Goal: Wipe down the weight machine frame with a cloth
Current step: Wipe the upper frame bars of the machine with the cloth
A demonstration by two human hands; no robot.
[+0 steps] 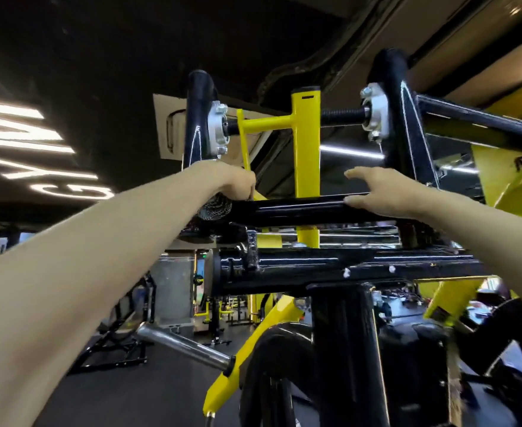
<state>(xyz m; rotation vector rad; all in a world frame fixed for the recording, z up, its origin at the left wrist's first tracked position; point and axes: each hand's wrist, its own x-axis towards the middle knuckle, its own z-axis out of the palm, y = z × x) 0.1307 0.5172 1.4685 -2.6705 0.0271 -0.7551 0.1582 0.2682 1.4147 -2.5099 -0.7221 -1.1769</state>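
The weight machine frame is black tubing with yellow parts, seen from below. A black crossbar [287, 211] runs level across the middle. My left hand [232, 183] is closed on a grey speckled cloth [215, 209] and presses it against the left end of that crossbar. My right hand [380, 192] rests on the right end of the same bar, thumb under and fingers spread over the top, holding nothing else. A yellow upright post [307, 149] rises behind the bar between my hands.
Two black uprights [196, 118] with silver bearing mounts [376, 115] stand above the crossbar. A thicker black beam [330, 266] lies below it. A chrome weight peg [182, 343] sticks out lower left. Other gym machines stand on the dark floor behind.
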